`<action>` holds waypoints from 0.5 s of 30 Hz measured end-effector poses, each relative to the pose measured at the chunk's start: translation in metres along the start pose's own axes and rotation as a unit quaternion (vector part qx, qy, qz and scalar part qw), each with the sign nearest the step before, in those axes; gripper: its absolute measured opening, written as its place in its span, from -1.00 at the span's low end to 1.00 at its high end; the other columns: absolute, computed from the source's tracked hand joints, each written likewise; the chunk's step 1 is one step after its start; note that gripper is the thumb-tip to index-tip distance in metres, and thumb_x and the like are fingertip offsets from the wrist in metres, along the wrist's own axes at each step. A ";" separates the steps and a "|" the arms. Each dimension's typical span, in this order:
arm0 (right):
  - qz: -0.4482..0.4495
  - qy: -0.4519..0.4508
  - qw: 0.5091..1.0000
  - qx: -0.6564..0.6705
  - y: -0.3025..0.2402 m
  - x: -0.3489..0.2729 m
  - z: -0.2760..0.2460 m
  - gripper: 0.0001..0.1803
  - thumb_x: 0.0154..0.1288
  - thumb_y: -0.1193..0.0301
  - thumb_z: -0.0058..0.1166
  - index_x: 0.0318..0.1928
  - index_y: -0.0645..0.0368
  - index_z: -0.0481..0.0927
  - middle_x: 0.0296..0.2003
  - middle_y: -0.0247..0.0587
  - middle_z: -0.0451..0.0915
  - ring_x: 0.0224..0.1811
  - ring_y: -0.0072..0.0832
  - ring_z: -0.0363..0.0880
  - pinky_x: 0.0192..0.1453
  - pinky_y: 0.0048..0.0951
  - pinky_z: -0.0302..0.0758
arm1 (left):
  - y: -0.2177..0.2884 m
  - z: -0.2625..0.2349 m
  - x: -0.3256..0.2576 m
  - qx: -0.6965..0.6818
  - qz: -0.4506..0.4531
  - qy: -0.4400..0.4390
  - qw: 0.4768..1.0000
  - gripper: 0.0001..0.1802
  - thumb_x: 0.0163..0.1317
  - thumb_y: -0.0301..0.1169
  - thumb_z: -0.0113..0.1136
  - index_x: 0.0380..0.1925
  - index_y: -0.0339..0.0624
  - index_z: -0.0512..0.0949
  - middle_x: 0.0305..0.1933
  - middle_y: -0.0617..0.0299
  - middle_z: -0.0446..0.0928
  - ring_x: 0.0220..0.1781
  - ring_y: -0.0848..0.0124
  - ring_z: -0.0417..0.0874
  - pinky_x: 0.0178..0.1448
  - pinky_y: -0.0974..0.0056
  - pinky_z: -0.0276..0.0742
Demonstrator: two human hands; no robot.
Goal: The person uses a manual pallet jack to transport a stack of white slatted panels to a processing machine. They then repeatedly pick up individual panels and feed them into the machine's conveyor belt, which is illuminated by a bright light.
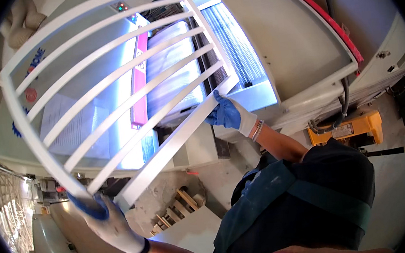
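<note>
both gloved hands, l hand (105, 219) & r hand (226, 113), grip white slatted frame (110, 81)

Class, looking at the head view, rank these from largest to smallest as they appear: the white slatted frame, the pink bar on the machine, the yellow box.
1. White slatted frame, though it is nearest the camera.
2. Pink bar.
3. Yellow box.

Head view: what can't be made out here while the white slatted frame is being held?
- Left hand fingertips: wrapped behind the frame corner.
- Right hand palm: hidden behind the frame's rail.
- Machine opening: glare and slats hide the inside.
- Paper sheet: print too small.
</note>
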State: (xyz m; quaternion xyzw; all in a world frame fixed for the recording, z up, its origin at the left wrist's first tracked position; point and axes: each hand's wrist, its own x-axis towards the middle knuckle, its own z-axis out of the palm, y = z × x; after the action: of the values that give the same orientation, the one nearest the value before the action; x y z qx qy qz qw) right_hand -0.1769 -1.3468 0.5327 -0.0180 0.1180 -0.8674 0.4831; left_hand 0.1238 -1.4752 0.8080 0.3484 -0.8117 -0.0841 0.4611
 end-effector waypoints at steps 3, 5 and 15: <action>-0.044 0.008 0.999 0.006 -0.029 0.021 -0.022 -0.58 0.44 0.07 0.07 0.07 0.11 0.44 0.02 -0.13 0.57 0.08 -0.28 0.59 0.01 -0.24 0.65 | 0.016 0.058 0.055 0.039 0.013 -0.041 0.998 -0.33 0.29 -0.43 0.21 0.40 -0.21 0.26 0.32 -0.08 0.44 0.29 0.23 0.51 0.35 0.23 0.38; -0.068 -0.025 0.997 -0.007 -0.042 0.031 -0.029 -0.57 0.43 0.09 0.09 0.08 0.16 0.47 -0.03 -0.13 0.61 0.02 -0.32 0.62 -0.02 -0.35 0.65 | 0.016 0.093 0.090 0.106 0.037 -0.078 0.991 -0.35 0.27 -0.30 0.23 0.35 -0.21 0.32 0.23 -0.14 0.49 0.22 0.10 0.56 0.28 0.14 0.44; -0.184 0.064 0.981 -0.026 -0.088 0.052 -0.071 -0.69 0.41 0.25 0.16 -0.05 0.24 0.54 -0.25 -0.20 0.65 -0.27 -0.42 0.70 -0.18 -0.50 0.72 | -0.055 0.282 0.155 0.101 0.094 -0.223 0.965 -0.36 0.18 -0.16 0.25 0.19 -0.33 0.45 0.06 -0.27 0.57 0.16 -0.12 0.58 0.24 0.02 0.47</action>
State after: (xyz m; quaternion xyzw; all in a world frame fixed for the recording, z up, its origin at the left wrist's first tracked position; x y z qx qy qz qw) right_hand -0.2883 -1.3332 0.4791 0.0040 0.1658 -0.9374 0.3061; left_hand -0.1284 -1.6681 0.7317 0.2877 -0.9275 -0.0336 0.2364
